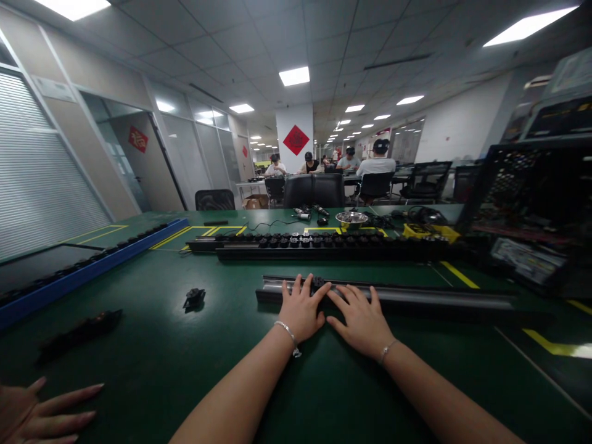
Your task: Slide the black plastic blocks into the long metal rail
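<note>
Touching a long, glossy channel (425,298) are left hand (300,310) and right hand (363,320).

Rectangular panels light a gridded ceiling (259,37). Glazed partitions (180,154) and blinds (41,160) line the left; a red diamond (296,140) marks a white pillar (283,117), with black chairs (298,190) beyond the green tabletop (152,345).

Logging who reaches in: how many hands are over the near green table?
3: left hand and right hand at the black rail, another person's hand at lower left, cut by the picture edge.
</note>
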A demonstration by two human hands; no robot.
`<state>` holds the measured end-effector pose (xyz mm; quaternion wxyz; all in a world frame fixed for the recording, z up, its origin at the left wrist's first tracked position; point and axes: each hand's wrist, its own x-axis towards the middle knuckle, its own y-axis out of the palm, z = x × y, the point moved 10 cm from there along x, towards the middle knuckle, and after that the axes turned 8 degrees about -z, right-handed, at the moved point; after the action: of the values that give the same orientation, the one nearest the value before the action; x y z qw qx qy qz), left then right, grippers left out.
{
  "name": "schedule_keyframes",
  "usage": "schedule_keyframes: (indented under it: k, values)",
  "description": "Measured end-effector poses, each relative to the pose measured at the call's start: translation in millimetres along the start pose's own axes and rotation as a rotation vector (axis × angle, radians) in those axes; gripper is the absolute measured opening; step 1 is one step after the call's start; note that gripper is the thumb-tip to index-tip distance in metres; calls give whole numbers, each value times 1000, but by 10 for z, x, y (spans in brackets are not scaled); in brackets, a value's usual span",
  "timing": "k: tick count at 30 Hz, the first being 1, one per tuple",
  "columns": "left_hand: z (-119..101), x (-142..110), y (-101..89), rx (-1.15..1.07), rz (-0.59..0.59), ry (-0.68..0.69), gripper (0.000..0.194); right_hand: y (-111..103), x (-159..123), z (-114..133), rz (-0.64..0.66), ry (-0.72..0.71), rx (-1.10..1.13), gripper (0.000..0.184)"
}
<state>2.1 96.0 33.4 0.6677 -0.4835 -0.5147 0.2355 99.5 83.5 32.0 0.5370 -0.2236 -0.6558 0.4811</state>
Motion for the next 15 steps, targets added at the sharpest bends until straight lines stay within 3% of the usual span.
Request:
schedule_keyframes:
  k: [9, 15]
  values:
    - [-23, -2, -34, 18, 4, -3, 62, -63, -19, -4, -63, -32, 42, 46]
    - [-11, -21, -28, 35, -5, -17, 58, -120, -23, -166, -109, 9, 61, 35]
